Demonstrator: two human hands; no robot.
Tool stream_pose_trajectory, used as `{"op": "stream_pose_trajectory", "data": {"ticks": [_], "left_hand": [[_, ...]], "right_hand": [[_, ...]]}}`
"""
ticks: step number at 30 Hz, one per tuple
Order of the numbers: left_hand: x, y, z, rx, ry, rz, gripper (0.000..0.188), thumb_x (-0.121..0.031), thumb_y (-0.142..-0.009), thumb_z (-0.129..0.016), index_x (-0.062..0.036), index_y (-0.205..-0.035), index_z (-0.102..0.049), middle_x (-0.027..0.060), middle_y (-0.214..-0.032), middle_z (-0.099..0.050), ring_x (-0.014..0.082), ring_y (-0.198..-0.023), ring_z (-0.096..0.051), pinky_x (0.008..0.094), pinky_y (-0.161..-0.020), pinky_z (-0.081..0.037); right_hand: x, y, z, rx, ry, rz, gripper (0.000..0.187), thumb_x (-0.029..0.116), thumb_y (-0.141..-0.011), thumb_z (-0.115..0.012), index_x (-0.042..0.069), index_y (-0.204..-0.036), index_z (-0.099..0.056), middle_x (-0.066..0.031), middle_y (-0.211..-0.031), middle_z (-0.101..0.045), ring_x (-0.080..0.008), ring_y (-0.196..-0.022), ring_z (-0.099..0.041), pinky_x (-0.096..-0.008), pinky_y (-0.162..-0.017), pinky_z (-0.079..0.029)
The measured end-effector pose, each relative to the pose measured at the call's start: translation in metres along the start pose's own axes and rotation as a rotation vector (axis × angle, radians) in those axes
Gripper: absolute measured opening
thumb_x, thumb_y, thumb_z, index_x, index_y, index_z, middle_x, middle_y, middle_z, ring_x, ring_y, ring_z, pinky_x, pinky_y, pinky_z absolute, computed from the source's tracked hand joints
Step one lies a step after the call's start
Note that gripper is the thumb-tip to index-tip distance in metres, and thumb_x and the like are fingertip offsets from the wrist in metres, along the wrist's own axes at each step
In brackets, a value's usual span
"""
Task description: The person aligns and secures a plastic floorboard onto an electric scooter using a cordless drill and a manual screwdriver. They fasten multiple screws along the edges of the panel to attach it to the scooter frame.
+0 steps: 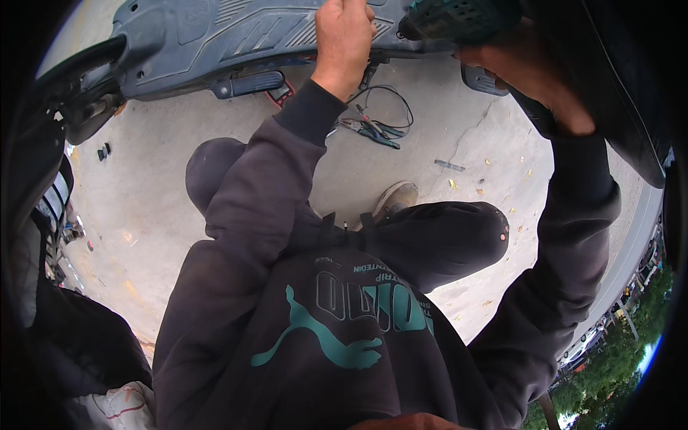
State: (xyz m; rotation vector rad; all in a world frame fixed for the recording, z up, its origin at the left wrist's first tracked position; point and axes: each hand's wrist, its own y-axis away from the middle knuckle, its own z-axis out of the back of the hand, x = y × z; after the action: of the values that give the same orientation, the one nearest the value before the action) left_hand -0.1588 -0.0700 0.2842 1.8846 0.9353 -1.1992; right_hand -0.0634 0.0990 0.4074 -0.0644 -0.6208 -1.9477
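The grey plastic footboard (265,32) of a scooter spans the upper part of the view. Over it, my left hand (344,46) is closed near the top edge; whatever its fingers hold, if anything, is not visible. My right hand (527,75) grips a dark green power drill (462,20) at the upper right. The drill's front end points left and lies close to the footboard's near edge, beside a small round hole. Shadow hides part of the right fingers and the drill's handle.
On the concrete below the footboard lie teal-handled pliers (376,132), a black cable (390,89) and a red meter (281,93). Folded footrests (251,84) jut from the scooter's side. A dark seat edge (623,93) rises at right. A flat strip (450,165) lies near my shoe (398,197).
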Motion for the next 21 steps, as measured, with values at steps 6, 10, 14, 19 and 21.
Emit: {"op": "stream_pose_trajectory", "data": {"ticks": [6, 10, 14, 19, 21], "left_hand": [[-0.035, -0.029, -0.024, 0.331, -0.334, -0.624, 0.076, -0.055, -0.106, -0.024, -0.0005, -0.084, -0.071, 0.0030, -0.066, -0.062, 0.0136, -0.059, -0.056, 0.0312, -0.056, -0.044], [-0.035, -0.030, -0.042, 0.440, -0.336, -0.748, 0.084, -0.060, -0.104, -0.017, 0.0014, -0.093, -0.073, 0.0114, -0.076, -0.071, 0.0187, -0.072, -0.068, 0.0335, -0.066, -0.052], [-0.030, -0.043, -0.034, 0.542, -0.322, -0.766, 0.089, -0.070, -0.099, -0.017, 0.0005, -0.103, -0.072, 0.0097, -0.085, -0.072, 0.0221, -0.080, -0.069, 0.0330, -0.073, -0.054], [-0.012, -0.053, -0.030, 0.587, -0.238, -0.722, 0.089, -0.071, -0.098, -0.018, 0.0004, -0.104, -0.070, 0.0096, -0.088, -0.072, 0.0222, -0.082, -0.069, 0.0332, -0.074, -0.054], [-0.005, -0.054, -0.033, 0.606, -0.204, -0.699, 0.089, -0.071, -0.098, -0.018, 0.0004, -0.105, -0.070, 0.0095, -0.089, -0.071, 0.0222, -0.082, -0.069, 0.0333, -0.075, -0.054]], "right_hand": [[0.016, 0.010, 0.013, -0.146, 0.140, 0.305, 0.034, 0.021, -0.084, -0.064, 0.008, -0.115, -0.064, -0.0091, -0.085, -0.070, -0.0206, -0.077, -0.066, -0.0373, -0.084, -0.049], [0.014, 0.018, 0.022, -0.099, 0.188, 0.231, 0.032, 0.021, -0.084, -0.064, 0.007, -0.113, -0.064, -0.0102, -0.084, -0.070, -0.0218, -0.076, -0.067, -0.0378, -0.083, -0.049], [0.022, 0.025, 0.024, -0.078, 0.217, 0.223, 0.031, 0.021, -0.083, -0.064, 0.006, -0.110, -0.065, -0.0113, -0.084, -0.070, -0.0230, -0.076, -0.067, -0.0383, -0.081, -0.049], [0.026, 0.028, 0.028, -0.043, 0.242, 0.195, 0.030, 0.021, -0.082, -0.063, 0.005, -0.107, -0.065, -0.0127, -0.083, -0.070, -0.0245, -0.076, -0.067, -0.0390, -0.080, -0.050], [0.025, 0.032, 0.029, -0.031, 0.249, 0.177, 0.029, 0.021, -0.082, -0.063, 0.004, -0.106, -0.065, -0.0133, -0.083, -0.070, -0.0251, -0.076, -0.067, -0.0393, -0.079, -0.050]]}}
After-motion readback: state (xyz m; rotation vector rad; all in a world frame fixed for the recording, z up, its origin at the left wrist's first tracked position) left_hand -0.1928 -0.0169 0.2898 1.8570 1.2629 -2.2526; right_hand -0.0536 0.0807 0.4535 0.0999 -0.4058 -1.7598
